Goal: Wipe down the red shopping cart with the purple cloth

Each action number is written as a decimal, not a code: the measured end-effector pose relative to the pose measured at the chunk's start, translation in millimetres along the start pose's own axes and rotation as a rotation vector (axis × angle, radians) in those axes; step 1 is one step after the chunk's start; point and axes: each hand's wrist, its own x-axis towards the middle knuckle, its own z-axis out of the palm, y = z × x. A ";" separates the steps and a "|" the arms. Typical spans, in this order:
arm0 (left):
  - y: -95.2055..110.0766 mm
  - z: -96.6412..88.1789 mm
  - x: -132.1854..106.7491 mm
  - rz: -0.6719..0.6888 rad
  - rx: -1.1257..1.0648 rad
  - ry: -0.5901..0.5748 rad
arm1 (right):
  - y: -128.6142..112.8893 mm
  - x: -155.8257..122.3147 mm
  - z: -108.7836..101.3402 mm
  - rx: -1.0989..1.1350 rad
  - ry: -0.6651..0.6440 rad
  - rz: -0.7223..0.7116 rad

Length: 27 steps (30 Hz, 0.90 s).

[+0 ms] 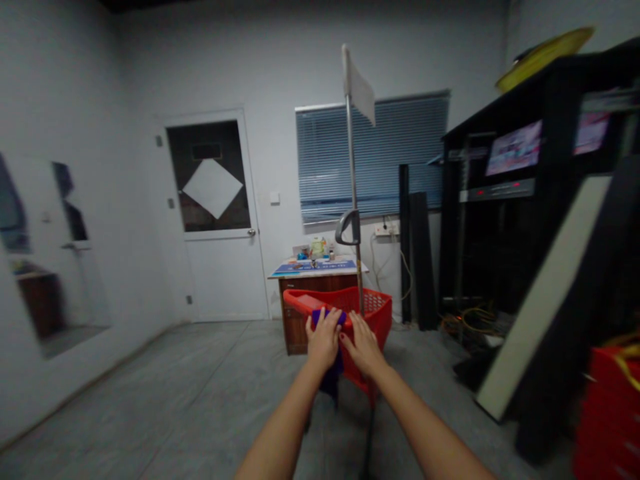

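In front of me stands a red plastic basket (384,317) with a perforated wall, joined to a thin metal pole (352,153). My left hand (325,337) presses a purple cloth (331,380) onto the basket's near rim, fingers curled over it. Part of the cloth hangs down below that hand. Beside it, my right hand (364,341) grips the same rim, its fingers bent over the edge and its thumb towards the cloth. A grey loop handle (349,227) and a white panel (360,90) are fixed higher up the pole.
A wooden desk (295,333) with small items on top stands behind the basket. Long boards (545,293) lean against a black rack (450,200) at the right, near tangled cables (475,320). A red container (607,413) sits lower right. A white door (227,280) and mirror (55,247) are left.
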 end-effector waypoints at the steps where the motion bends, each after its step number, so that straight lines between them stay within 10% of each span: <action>1: 0.5 0.5 -0.1 -0.010 -0.001 0.004 | -1.7 -0.7 0.7 -0.003 0.013 0.003; 27: -31.9 -23.4 -0.1 -0.062 -0.024 0.017 | -28.0 -7.7 1.8 -0.029 -0.165 -0.036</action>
